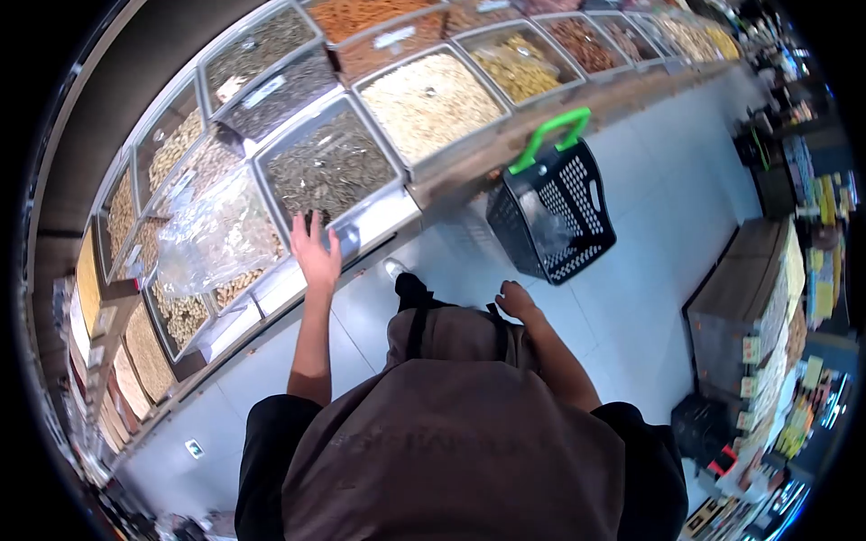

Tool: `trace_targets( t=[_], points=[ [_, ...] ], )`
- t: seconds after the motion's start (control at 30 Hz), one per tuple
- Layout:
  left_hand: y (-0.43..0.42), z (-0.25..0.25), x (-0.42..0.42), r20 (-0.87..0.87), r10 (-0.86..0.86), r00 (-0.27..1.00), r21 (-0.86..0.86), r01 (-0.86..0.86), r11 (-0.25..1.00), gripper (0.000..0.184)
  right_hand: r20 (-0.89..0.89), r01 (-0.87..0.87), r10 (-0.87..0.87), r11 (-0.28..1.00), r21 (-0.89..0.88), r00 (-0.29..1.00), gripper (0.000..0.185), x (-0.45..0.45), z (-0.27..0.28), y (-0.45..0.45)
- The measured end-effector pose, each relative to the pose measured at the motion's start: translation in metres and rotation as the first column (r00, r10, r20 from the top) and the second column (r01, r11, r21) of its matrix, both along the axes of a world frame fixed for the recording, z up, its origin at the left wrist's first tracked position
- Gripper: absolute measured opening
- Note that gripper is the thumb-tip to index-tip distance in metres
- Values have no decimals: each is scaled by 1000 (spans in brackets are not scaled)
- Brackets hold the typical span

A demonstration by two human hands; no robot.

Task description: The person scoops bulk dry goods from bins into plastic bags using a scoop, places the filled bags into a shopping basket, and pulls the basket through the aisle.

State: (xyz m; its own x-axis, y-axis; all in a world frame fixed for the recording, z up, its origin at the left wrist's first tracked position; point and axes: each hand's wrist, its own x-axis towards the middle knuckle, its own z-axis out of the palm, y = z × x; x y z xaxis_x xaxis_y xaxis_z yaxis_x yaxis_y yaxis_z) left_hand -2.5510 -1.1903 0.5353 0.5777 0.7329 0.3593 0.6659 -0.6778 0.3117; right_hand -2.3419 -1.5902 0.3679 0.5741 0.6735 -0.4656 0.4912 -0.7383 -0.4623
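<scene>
My left hand (pixel 316 255) reaches over the front edge of a bin of dark seeds (pixel 329 167) that look like sunflower seeds. Its fingers are spread and nothing is in them. Left of it, a clear plastic bag (pixel 212 234) lies across bins of peanuts (pixel 239 287). My right hand (pixel 516 300) hangs by my waist with its fingers curled in, and no held thing shows. Beyond that hand, apart from it, a black shopping basket (pixel 570 212) with a green handle (pixel 544 140) stands tilted in view on the floor. Some clear plastic shows inside the basket.
A bin of pale seeds or flakes (pixel 428 104) and a bin with yellow pieces in bags (pixel 523 68) continue along the counter. Orange dried food (pixel 370 18) lies behind. To the right, another display stand (pixel 735 288) rises from the tiled floor (pixel 645 298).
</scene>
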Motion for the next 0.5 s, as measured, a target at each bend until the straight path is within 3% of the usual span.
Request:
trace_targets(
  t=[0.07, 0.13, 0.2, 0.23, 0.27, 0.3, 0.37, 0.43, 0.5],
  points=[
    [-57, -18, 14, 64, -120, 991, -37, 123, 992, 50, -117, 117, -131, 986, -123, 984, 37, -4, -31, -59],
    [-120, -43, 24, 67, -240, 968, -161, 248, 955, 48, -116, 220, -235, 967, -129, 965, 35, -21, -46, -121],
    [-184, -80, 28, -69, -299, 952, -374, 253, 892, 45, -215, 362, -418, 896, -256, 883, 39, -45, -43, -176],
    [-209, -116, 24, -91, -406, 910, -579, 283, 765, 44, -190, 432, -478, 870, -240, 857, 40, -60, -54, -206],
    [-221, -147, 21, -100, -504, 858, -751, 267, 603, 43, -170, 495, -533, 841, -219, 829, 41, -79, -66, -230],
    [-222, -157, 24, -116, -531, 839, -746, 280, 605, 43, -195, 553, -599, 796, -246, 777, 42, -94, -62, -247],
    [-224, -173, 39, -116, -433, 894, -869, 120, 480, 42, -228, 625, -679, 732, -271, 697, 42, -123, -58, -273],
    [-209, -184, 55, -121, -496, 860, -902, 113, 416, 40, -243, 791, -823, 564, -238, 514, 40, -160, -59, -298],
    [-211, -158, 74, -191, -565, 802, -950, -6, 312, 43, -251, 787, -813, 577, -218, 526, 40, -194, -98, -324]
  ],
)
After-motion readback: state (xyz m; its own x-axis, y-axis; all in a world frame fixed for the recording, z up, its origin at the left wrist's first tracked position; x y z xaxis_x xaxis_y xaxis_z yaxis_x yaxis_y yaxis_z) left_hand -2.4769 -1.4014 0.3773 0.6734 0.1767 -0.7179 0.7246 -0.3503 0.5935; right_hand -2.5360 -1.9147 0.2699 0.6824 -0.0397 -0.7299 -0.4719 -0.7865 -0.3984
